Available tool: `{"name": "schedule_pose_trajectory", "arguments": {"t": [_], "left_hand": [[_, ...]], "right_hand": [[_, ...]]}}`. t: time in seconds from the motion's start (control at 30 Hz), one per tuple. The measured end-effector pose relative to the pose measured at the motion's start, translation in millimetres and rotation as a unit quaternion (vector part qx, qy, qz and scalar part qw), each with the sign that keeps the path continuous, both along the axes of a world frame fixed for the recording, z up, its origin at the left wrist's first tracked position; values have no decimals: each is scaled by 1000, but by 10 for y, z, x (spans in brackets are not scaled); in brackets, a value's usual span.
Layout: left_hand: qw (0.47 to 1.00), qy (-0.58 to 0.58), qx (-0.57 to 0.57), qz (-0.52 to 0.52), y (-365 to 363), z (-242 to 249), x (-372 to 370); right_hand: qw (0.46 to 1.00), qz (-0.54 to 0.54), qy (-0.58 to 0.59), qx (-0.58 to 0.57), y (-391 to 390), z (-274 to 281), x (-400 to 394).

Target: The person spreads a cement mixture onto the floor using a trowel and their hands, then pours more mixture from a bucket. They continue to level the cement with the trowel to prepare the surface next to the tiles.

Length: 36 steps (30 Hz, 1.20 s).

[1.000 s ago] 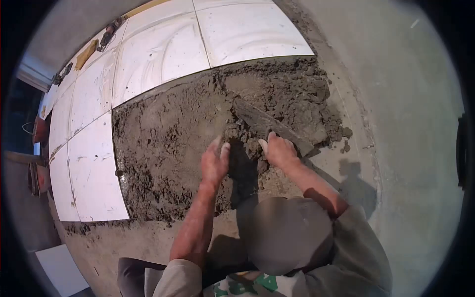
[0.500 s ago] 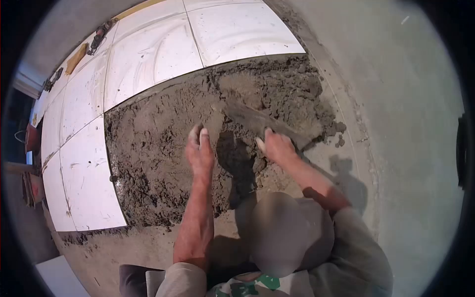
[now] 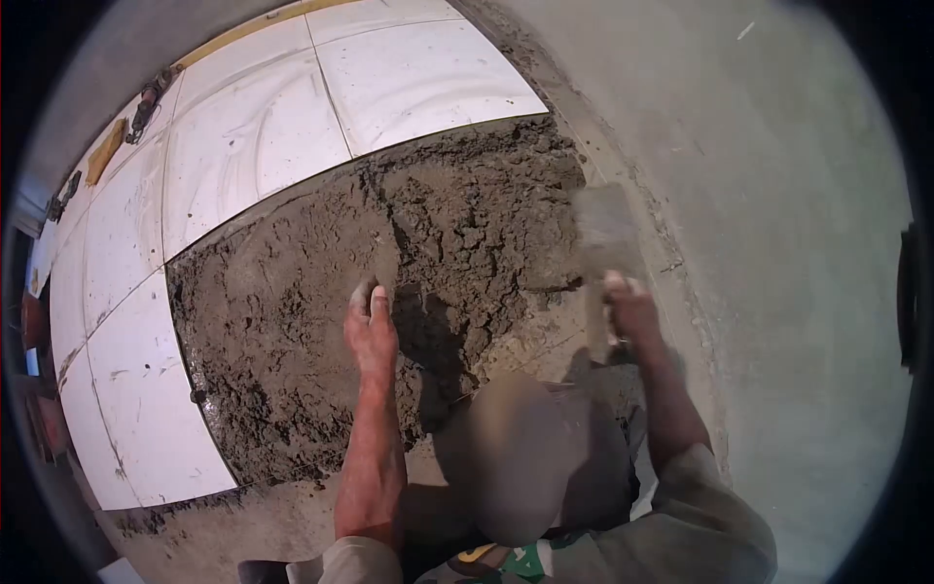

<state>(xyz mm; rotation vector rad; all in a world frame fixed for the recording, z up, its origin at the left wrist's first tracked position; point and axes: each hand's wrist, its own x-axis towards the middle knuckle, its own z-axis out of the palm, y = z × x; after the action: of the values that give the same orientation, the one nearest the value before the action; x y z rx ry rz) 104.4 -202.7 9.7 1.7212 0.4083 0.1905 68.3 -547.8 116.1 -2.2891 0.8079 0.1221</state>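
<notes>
Gripping the trowel (image 3: 603, 234) at the mortar bed's (image 3: 389, 292) right edge, the right hand (image 3: 632, 311) should keep the blade flat; the left hand (image 3: 372, 326), fingers together, presses the mortar.

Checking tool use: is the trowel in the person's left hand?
No, the right hand grips the trowel; the left hand rests empty on the mortar.

Dark grey-brown mortar (image 3: 321, 292) lies against glossy white tiles (image 3: 253, 127) with thin dark joints, beside pale grey concrete (image 3: 759, 195).
</notes>
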Motion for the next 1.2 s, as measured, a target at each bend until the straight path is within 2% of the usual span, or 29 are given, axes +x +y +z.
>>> {"name": "schedule_pose_trajectory", "arguments": {"t": [0.07, 0.1, 0.17, 0.23, 0.27, 0.3, 0.4, 0.47, 0.53, 0.63, 0.7, 0.77, 0.87, 0.97, 1.0, 1.03, 1.07, 1.13, 1.17, 1.2], "left_hand": [[1000, 18, -4, -24, -52, 20, 57], [999, 19, -4, -26, -78, -31, 72], [998, -15, -43, -38, -100, -148, 88], [999, 12, 4, -47, -158, -59, 30], [997, 36, 49, -51, -186, -25, 30], [997, 45, 44, -49, -221, -67, 33], [991, 35, 98, -79, -300, -84, 67], [991, 41, 105, -67, -243, 40, 111], [998, -9, 47, -35, -186, 172, 185], [998, 6, 69, -15, -98, -42, 215], [996, 20, 91, -7, -191, -42, 193], [991, 21, 115, -59, -385, -30, 164], [991, 44, 101, -73, -520, 244, 141], [997, 28, 67, -21, -411, 259, 32], [998, 32, 54, -8, -342, 304, -14], [994, 39, 105, -5, -251, 298, -78], [994, 38, 107, 0, -172, 299, -140], [991, 72, 111, 18, -54, 298, -292], [990, 88, 105, 43, -15, 302, -363], [989, 88, 108, 49, 0, 327, -405]], "right_hand": [[971, -133, -22, 198, -411, 29, -114], [971, -136, -22, 197, -462, -212, -145], [892, -114, -104, 425, -553, -861, -91], [958, -125, -22, 257, 199, -883, 335], [945, -103, 16, 311, 333, -866, 482], [927, -81, 56, 363, 441, -881, 587], [939, -42, 53, 337, 977, -1084, 841], [938, -16, 63, 340, 973, -1097, 948], [938, 9, 65, 341, 898, -1067, 1043], [940, 49, 88, 325, 777, -1022, 1153], [927, 64, 89, 360, 689, -1031, 1185], [911, 86, 91, 394, 597, -1024, 1209], [883, 90, 110, 447, 413, -948, 1213], [888, 99, 112, 435, 260, -716, 1278], [906, 165, 121, 372, 189, -637, 1395], [916, 230, 126, 304, 146, -550, 1528], [914, 236, 125, 305, 136, -433, 1684], [910, 377, 141, 98, 148, -254, 2022], [907, 383, 141, 100, 165, -317, 2185], [874, 483, 27, -50, 198, -443, 2349]]}}
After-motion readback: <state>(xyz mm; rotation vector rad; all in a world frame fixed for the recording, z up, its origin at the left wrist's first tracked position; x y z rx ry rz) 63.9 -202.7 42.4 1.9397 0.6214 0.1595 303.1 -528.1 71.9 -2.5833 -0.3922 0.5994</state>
